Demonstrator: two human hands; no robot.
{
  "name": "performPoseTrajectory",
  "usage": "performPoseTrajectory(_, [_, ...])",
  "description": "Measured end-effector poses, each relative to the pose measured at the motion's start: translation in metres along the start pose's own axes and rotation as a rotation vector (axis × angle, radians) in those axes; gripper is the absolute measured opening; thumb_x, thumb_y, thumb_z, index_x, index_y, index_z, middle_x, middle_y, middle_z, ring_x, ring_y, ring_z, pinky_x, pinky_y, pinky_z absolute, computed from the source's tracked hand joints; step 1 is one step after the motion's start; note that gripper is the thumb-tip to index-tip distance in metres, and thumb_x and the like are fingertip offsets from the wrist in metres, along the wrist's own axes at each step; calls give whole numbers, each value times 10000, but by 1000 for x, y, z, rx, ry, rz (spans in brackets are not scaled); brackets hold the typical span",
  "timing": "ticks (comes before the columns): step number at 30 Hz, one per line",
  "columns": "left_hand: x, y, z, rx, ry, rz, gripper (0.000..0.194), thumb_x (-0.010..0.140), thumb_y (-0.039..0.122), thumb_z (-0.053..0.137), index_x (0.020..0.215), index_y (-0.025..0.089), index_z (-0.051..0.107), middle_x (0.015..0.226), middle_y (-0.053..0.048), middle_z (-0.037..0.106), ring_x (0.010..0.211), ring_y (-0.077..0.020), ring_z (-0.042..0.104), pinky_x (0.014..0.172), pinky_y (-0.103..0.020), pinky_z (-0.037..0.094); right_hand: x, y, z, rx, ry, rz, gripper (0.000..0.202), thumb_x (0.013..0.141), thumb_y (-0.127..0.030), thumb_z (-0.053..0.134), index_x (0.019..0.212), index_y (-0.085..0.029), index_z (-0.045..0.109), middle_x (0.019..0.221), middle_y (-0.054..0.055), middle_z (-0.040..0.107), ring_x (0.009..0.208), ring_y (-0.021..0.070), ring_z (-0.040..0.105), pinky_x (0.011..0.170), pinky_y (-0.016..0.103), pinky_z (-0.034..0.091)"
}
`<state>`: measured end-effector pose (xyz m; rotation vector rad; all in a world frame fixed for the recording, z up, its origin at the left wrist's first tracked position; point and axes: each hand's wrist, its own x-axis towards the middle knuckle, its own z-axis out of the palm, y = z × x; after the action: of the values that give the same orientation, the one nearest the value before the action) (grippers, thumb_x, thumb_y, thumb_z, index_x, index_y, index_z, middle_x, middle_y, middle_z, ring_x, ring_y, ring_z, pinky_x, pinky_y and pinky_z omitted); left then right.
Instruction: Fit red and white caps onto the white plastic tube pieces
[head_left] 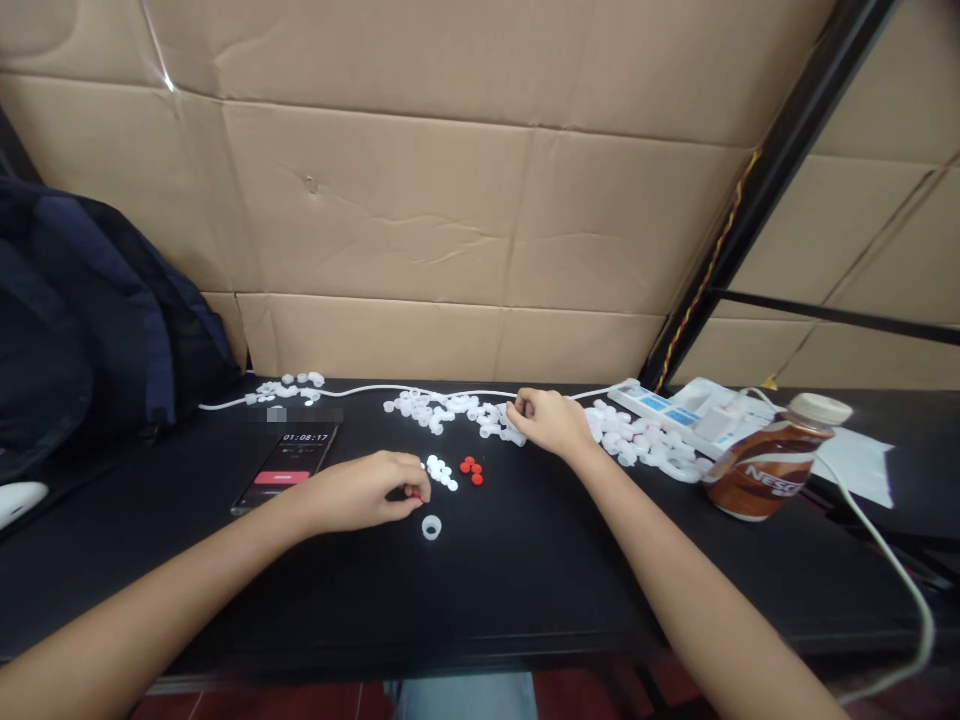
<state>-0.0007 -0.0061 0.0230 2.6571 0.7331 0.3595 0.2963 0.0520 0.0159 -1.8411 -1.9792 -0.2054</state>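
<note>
My left hand (371,490) is closed in a pinch, with a bit of red at its fingertips that looks like one of the small red discs. Just beyond those fingers lie a cluster of small white discs (441,472) and several red discs (472,468). A translucent white ring-shaped cap (431,527) sits alone in front of the left fingertips. Over the edge of a long pile of translucent white caps (450,410), my right hand (551,420) has its fingers curled together. Whatever it may hold is hidden.
A phone (289,465) showing a timer lies left, near a small heap of caps (289,390) and a dark backpack (97,310). At right stand a Nescafe bottle (776,465) and a white power strip (675,412). A white cable crosses the back; cardboard walls the black table (465,600).
</note>
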Motion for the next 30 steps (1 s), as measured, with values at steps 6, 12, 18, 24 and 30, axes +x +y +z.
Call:
performPoseTrajectory(6, [-10,5,3,-246,123,94,110,908,211,585,937,195,690,953,-30,684,869,-134,645,797,-263,513,0,0,0,14,-6,-9,277,829,-437,484,701,-216,589,681,5,654,634,156,574,531,277,270])
performPoseTrajectory(12, [-9,11,6,-275,80,152,146,914,236,587,1000,216,702,1030,-31,698,946,-145,650,874,-282,517,-1,-3,-3,12,-15,9,281,825,-441,490,693,-214,591,681,2,651,623,152,555,524,276,264])
performPoseTrajectory(18, [-11,3,5,113,167,77,185,931,204,509,1011,237,673,1025,-18,666,948,-159,607,894,-323,454,-2,-3,-3,26,-23,-2,276,821,-432,493,688,-212,593,674,3,651,615,152,561,519,273,267])
performPoseTrajectory(24, [-10,-8,11,383,234,-14,291,962,197,424,1186,217,609,1144,-55,639,1061,-207,575,914,-365,412,-2,-4,-3,18,-34,-17,280,821,-439,489,706,-213,606,673,13,654,604,154,564,517,273,279])
performPoseTrajectory(30, [-7,-26,12,349,145,-120,223,963,223,449,960,168,664,969,-53,678,949,-207,623,864,-355,450,-2,-4,-3,3,-60,-3,268,822,-431,494,724,-215,620,686,14,659,620,154,570,529,269,291])
